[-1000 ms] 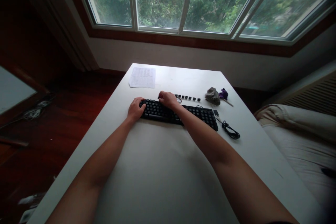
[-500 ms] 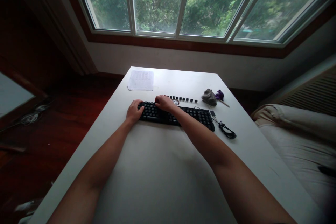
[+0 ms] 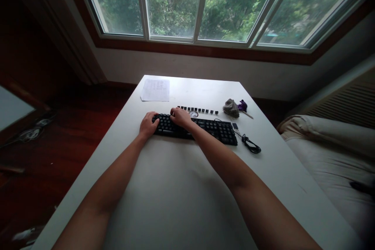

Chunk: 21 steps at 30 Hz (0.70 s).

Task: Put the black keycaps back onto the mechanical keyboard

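Note:
A black keyboard [image 3: 221, 131] lies across the white table. At its left end, my left hand [image 3: 149, 124] grips the edge, thumb on the keys and fingers around the far corner. My right hand [image 3: 181, 117] is over the back row of keys, left of the middle, with its fingers curled together and pointing down. Whatever is between those fingertips is hidden. Just behind the keyboard runs a line of several loose black keycaps [image 3: 203, 110]. A small ring-shaped wire tool [image 3: 193, 114] rests between them and the keyboard, partly covered by my right hand.
Right of the keyboard lies its coiled black cable [image 3: 251, 145]. A grey cloth [image 3: 231, 108] and a purple-headed duster [image 3: 242, 106] with a thin stick are at the back right. A printed sheet [image 3: 155, 90] lies on the white table [image 3: 175, 187] at the far left.
The view has shifted slightly. My right hand has stayed over the back row with its fingers curled a little differently; my left hand keeps its grip on the keyboard.

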Motion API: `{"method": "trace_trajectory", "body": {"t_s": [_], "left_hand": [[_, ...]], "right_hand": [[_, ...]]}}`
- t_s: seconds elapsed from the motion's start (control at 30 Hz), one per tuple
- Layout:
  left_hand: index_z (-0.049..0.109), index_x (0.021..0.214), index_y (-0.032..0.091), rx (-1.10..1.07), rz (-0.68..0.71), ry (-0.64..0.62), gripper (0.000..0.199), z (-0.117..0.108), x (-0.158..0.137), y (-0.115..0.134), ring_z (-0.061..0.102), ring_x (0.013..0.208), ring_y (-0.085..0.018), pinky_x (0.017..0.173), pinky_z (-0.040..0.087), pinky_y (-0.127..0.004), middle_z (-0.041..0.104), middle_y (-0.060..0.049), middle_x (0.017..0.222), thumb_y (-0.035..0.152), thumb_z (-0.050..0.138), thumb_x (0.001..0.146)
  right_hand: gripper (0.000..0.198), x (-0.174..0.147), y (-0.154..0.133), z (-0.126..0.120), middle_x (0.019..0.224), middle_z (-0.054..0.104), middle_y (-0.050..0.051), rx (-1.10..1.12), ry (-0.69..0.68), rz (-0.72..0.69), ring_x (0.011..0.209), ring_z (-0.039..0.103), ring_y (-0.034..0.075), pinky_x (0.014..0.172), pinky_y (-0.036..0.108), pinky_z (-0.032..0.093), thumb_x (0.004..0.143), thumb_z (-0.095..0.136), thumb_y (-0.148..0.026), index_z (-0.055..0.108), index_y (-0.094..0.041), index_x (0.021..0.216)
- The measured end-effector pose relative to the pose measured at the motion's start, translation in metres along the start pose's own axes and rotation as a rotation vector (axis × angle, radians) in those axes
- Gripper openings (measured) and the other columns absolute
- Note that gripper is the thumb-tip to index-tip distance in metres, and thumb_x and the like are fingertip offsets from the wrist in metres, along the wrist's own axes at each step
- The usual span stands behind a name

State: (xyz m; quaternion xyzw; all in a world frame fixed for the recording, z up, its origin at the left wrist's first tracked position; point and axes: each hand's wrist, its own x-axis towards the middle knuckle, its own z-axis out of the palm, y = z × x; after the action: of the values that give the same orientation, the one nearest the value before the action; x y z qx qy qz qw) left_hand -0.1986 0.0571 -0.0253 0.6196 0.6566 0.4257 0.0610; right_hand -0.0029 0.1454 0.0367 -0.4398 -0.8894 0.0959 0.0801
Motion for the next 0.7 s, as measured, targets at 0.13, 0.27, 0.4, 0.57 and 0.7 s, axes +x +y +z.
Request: {"method": "trace_trajectory", "body": {"t_s": [0.13, 0.27, 0.4, 0.57, 0.7], "left_hand": [[0.067, 0.114, 0.024, 0.004, -0.005, -0.001, 0.028, 0.0, 0.0, 0.001, 0.059, 0.124, -0.026, 0.115, 0.044, -0.045, 0.064, -0.008, 0.127, 0.026, 0.06, 0.088], [0.067, 0.115, 0.024, 0.016, -0.001, 0.0, 0.028, 0.002, 0.0, -0.001, 0.059, 0.124, -0.026, 0.115, 0.045, -0.045, 0.063, -0.008, 0.128, 0.028, 0.059, 0.089], [0.067, 0.115, 0.022, 0.019, 0.014, 0.01, 0.027, 0.003, 0.0, -0.003, 0.059, 0.124, -0.025, 0.114, 0.045, -0.044, 0.064, -0.009, 0.127, 0.029, 0.058, 0.09], [0.067, 0.114, 0.022, 0.006, 0.021, 0.013, 0.026, 0.003, 0.0, -0.005, 0.059, 0.124, -0.025, 0.115, 0.045, -0.043, 0.065, -0.008, 0.126, 0.027, 0.059, 0.089], [0.067, 0.115, 0.022, 0.008, 0.021, 0.013, 0.027, 0.004, 0.0, -0.006, 0.059, 0.123, -0.026, 0.114, 0.045, -0.044, 0.064, -0.009, 0.127, 0.027, 0.059, 0.089]], "right_hand": [[0.032, -0.003, -0.002, 0.01, 0.117, 0.071, 0.008, 0.089, 0.082, 0.124, 0.105, 0.066, 0.022, 0.085, 0.029, 0.046, 0.104, 0.044, -0.042, 0.069, -0.024, 0.111], [0.035, 0.001, -0.008, 0.012, 0.113, 0.073, 0.009, 0.083, 0.083, 0.231, 0.104, 0.066, 0.022, 0.084, 0.029, 0.046, 0.105, 0.041, -0.041, 0.071, -0.023, 0.109], [0.035, 0.003, -0.014, 0.015, 0.114, 0.073, 0.01, 0.051, 0.074, 0.269, 0.104, 0.065, 0.023, 0.084, 0.03, 0.046, 0.106, 0.038, -0.038, 0.068, -0.022, 0.115], [0.039, 0.003, -0.016, 0.026, 0.116, 0.07, 0.013, -0.009, 0.12, 0.203, 0.105, 0.062, 0.025, 0.084, 0.033, 0.046, 0.108, 0.028, -0.034, 0.064, -0.021, 0.118], [0.034, 0.004, -0.014, 0.03, 0.115, 0.068, 0.012, -0.04, 0.094, 0.163, 0.105, 0.059, 0.026, 0.084, 0.034, 0.046, 0.107, 0.03, -0.03, 0.062, -0.022, 0.117]]}}
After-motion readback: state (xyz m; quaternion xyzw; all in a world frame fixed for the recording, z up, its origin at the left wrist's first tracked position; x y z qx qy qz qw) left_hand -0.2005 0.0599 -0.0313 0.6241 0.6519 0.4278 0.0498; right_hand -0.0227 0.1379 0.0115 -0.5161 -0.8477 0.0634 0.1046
